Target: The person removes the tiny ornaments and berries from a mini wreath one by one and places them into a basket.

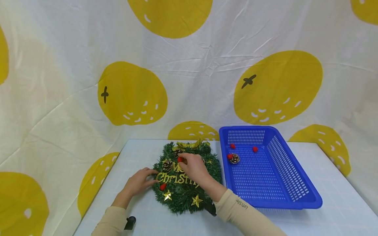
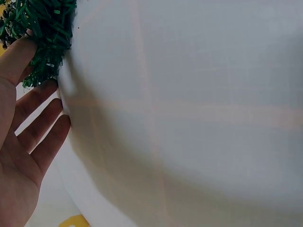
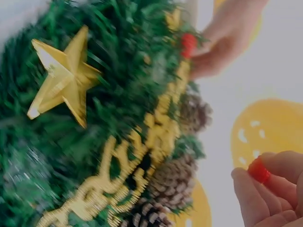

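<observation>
A green Christmas wreath (image 1: 180,203) lies on the table with gold "Merry Christmas" lettering (image 1: 174,178), gold stars (image 1: 196,200), pine cones (image 1: 167,165) and a gold bow (image 1: 189,144) on it. My right hand (image 1: 193,166) is over its upper part, pinching a small bumpy red berry (image 3: 259,171) between thumb and fingertips. At the wreath's left edge rests my left hand (image 1: 138,182), thumb and forefinger touching the greenery, the other fingers spread on the tabletop in the left wrist view. Another red berry (image 1: 163,186) sits on the wreath near the left thumb.
Right of the wreath stands a blue plastic basket (image 1: 295,178), holding a pine cone (image 1: 234,159) and several red berries (image 1: 255,149). A white cloth printed with yellow fruit (image 1: 189,95) hangs behind the table (image 1: 147,223).
</observation>
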Demonstrator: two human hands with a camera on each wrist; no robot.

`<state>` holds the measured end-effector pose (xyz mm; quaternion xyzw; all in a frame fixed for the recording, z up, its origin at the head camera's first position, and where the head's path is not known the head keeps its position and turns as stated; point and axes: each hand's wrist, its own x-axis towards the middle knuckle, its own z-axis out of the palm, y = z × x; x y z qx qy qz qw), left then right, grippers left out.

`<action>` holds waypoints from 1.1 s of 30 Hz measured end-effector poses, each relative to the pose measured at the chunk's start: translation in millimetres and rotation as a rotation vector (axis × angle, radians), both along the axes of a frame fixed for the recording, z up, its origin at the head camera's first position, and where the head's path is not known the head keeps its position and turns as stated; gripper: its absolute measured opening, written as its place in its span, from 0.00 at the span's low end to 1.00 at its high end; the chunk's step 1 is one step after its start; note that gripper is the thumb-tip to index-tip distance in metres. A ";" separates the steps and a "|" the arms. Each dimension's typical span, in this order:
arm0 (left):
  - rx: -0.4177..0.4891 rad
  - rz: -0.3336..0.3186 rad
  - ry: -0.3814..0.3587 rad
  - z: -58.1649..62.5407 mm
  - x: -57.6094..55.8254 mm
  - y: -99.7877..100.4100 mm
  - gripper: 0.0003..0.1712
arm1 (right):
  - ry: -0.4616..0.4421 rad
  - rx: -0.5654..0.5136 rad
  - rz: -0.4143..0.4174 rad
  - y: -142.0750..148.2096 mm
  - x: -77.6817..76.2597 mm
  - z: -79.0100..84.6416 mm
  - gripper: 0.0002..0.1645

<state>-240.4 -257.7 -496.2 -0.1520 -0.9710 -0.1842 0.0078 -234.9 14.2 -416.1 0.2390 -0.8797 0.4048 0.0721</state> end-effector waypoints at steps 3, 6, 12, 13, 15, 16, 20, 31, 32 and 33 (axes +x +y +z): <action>-0.003 0.003 -0.003 -0.6 -0.8 -0.4 0.21 | 0.014 0.011 -0.031 5.5 -2.3 10.7 0.18; -0.001 0.001 -0.004 -0.2 -1.4 -0.6 0.21 | 0.029 0.022 -0.068 12.0 -5.1 20.9 0.19; -0.004 0.002 -0.009 0.8 -1.2 0.7 0.21 | 0.027 -0.022 -0.128 28.7 -15.6 36.2 0.18; -0.006 0.004 -0.010 1.0 -0.9 1.0 0.21 | 0.033 -0.024 -0.141 32.1 -18.0 38.2 0.18; -0.007 0.003 -0.010 1.5 -0.4 1.6 0.20 | 0.043 -0.017 -0.174 39.6 -22.7 42.8 0.17; -0.008 0.002 -0.010 1.8 -0.1 1.9 0.20 | 0.049 -0.010 -0.194 43.5 -24.8 45.0 0.17; -0.006 -0.008 -0.002 3.3 0.7 2.4 0.20 | 0.034 -0.003 -0.253 60.9 -32.1 53.7 0.18; -0.010 -0.018 0.002 1.8 -0.3 1.0 0.20 | -0.020 -0.022 -0.358 107.6 -50.4 67.3 0.23; -0.010 -0.020 0.003 1.8 -0.3 0.7 0.20 | -0.028 -0.025 -0.367 111.9 -51.9 67.6 0.23; -0.011 -0.022 0.004 1.9 -0.4 0.5 0.20 | -0.031 -0.022 -0.377 116.1 -53.6 67.4 0.23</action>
